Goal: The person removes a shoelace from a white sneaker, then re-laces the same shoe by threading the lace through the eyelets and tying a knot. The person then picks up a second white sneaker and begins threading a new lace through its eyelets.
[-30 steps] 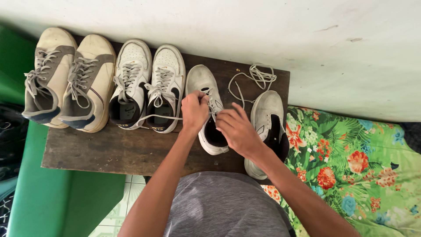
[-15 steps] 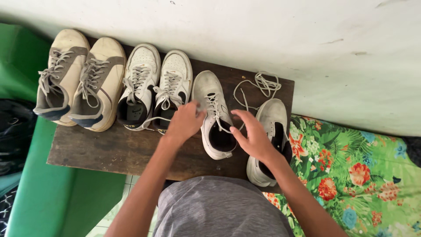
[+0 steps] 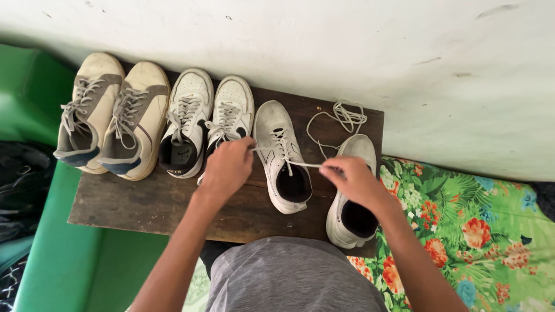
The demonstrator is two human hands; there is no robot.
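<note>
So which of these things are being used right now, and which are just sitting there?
In use:
left hand and right hand, each pulling one end of the lace
grey shoe being laced

Just sitting:
tan pair
white pair
unlaced shoe
loose lace
wooden bench
flowered cloth

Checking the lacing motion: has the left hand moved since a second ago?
Yes. The left hand has shifted left, off the grey shoe it covered earlier, and now sits before the white pair, pulling the lace taut.
</note>
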